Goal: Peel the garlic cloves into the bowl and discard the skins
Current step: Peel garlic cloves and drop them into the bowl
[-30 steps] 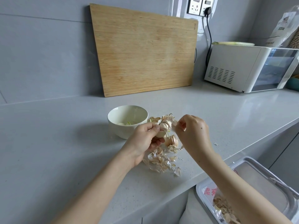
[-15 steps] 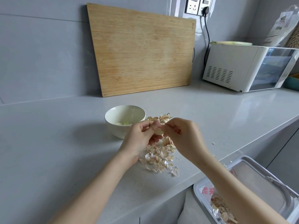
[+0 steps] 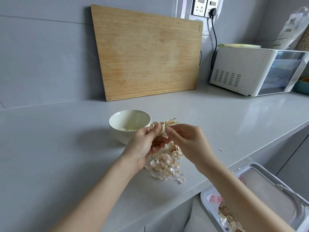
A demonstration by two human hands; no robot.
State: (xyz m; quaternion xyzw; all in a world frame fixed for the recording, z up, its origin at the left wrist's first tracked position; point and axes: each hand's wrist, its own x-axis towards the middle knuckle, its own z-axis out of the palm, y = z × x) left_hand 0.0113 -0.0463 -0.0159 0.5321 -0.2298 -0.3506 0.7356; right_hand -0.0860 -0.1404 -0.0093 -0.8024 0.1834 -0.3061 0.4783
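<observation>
Left hand (image 3: pixel 143 146), right hand (image 3: pixel 189 143) on clove (image 3: pixel 161 130)

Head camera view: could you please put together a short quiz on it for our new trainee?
1. True or false: the bowl already holds some peeled garlic.
2. Where does the pile of garlic skins lie? A) in the bowl B) on the countertop beside the bowl C) on the cutting board
3. Fill in: the left hand and right hand both pinch one ___.
Key: 1 true; 2 B; 3 garlic clove.
</observation>
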